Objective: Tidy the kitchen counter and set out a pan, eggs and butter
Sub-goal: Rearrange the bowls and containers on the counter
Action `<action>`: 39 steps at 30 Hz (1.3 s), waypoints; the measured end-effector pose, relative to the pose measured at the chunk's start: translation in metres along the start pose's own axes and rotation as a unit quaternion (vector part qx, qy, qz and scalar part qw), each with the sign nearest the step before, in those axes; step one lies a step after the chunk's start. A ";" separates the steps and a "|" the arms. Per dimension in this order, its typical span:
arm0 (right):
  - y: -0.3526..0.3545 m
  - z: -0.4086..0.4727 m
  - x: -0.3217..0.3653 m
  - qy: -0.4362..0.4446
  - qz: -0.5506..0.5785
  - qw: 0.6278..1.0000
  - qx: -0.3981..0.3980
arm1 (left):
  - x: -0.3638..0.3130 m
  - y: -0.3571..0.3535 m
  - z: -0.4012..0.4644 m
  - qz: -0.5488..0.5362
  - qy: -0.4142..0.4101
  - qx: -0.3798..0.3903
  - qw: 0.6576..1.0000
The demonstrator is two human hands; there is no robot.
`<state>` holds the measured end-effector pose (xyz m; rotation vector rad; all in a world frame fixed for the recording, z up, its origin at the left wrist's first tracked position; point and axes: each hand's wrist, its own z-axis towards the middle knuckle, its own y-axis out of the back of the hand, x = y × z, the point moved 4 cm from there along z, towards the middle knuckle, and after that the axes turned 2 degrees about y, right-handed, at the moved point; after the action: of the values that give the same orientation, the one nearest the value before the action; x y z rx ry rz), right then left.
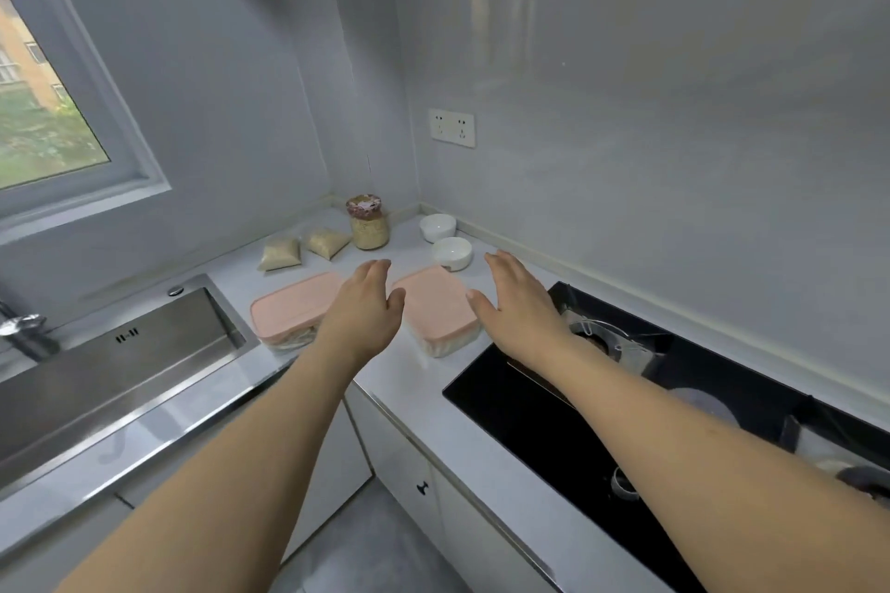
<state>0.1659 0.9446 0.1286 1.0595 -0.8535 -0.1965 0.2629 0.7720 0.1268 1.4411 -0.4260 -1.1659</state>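
Over the table (414,404) corner, both hands, left (368,303) and right (517,303), spread wide and empty flank the right pink-lidded box (436,308); best gripped by its sides, kept level.

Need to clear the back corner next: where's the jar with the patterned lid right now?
In the head view the jar stands in the far counter corner, between two small bags on its left and two white bowls on its right.

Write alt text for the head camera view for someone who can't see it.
Two bare hands, left hand and right hand, reach open on either side of a pink-lidded container on a pale counter. A second pink-lidded container, two white bowls and a jar sit nearby.
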 end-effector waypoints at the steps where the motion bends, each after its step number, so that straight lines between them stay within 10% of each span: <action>1: -0.005 0.013 -0.002 -0.006 0.004 1.000 0.002 | 0.004 -0.003 0.014 0.006 -0.005 0.007 1.000; 39: -0.142 0.382 -0.050 -0.303 -0.028 0.952 0.038 | 0.136 -0.098 0.491 -0.003 -0.156 0.235 0.960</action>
<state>-0.0996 0.6383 0.0658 1.1108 -1.3907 -0.5605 -0.1189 0.4251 0.0687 1.6607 -0.9697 -1.3618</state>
